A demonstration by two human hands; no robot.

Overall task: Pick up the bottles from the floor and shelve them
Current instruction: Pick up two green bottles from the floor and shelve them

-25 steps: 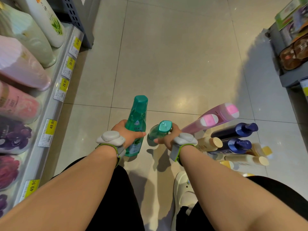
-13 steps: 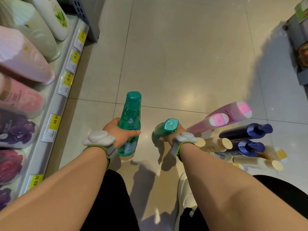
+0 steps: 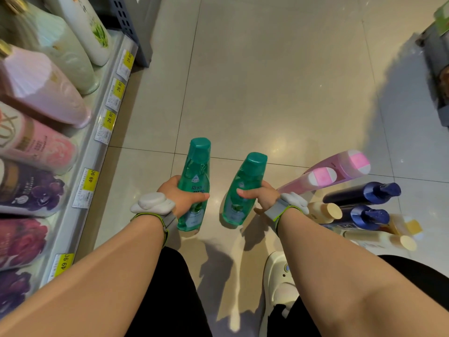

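Grey wrist trackers, black trousers, white shoe

1. "Rejoi…" on the green bottle in the left hand.
2. Yellow shelf-edge price tags: "25.90", "26.90", "26.90", "49.90", "49.90", running eleven to seven o'clock.
3. "…UX" on the pink bottle.

Two translucent green plastic bottles are gleaming glossily. The tiled floor is shining smooth, reflecting light.
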